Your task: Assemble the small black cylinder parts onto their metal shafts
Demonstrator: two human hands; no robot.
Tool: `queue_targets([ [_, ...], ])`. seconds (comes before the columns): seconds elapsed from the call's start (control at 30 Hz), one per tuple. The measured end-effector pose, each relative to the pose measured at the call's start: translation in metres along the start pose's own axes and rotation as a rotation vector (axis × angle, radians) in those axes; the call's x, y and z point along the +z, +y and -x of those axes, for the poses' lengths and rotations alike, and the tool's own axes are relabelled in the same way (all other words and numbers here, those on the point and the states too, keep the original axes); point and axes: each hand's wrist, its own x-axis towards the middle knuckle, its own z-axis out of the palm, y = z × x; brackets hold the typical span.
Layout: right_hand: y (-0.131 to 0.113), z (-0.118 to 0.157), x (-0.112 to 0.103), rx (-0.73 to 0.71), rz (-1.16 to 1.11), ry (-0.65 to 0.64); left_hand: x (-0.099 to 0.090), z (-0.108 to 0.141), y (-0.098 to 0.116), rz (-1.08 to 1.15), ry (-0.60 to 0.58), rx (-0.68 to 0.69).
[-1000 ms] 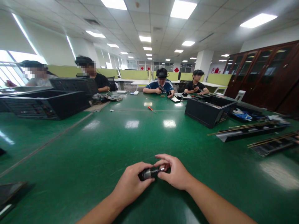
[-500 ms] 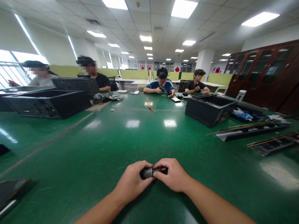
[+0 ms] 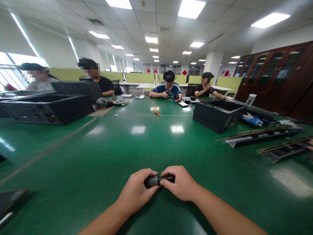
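Low over the green table [image 3: 117, 147], in the middle of the view, my two hands meet at a dark cylinder with a silver-grey band and a thin shaft [image 3: 153, 180], which looks like a small motor. My left hand [image 3: 137, 189] is closed around its thick body on the left. From the other side, my right hand [image 3: 181, 184] pinches the thin shaft between thumb and fingers. The piece lies roughly level, its shaft pointing right. My palms and fingers hide both its ends in part.
An orange screwdriver [image 3: 157, 113] lies farther out. Black computer cases [image 3: 209, 117] stand right and left, with long dark metal channels [image 3: 259, 138] at right. A dark flat piece [image 3: 11, 202] sits at lower left. Several people, one a person in blue [image 3: 168, 86], sit across the table.
My hands keep nearly the same grip on the cylinder. The view has shifted slightly. A co-worker at back right has raised one hand and stretched out an arm; part of a hand shows at the right edge.
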Motion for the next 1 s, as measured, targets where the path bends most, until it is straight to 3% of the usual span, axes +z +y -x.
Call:
queue_targets([
  [1.0, 0.0024, 0.0007, -0.0015, -0.013, 0.028, 0.013, -0.0051, -0.0016, 0.0031, 0.017, 0.023, -0.03],
])
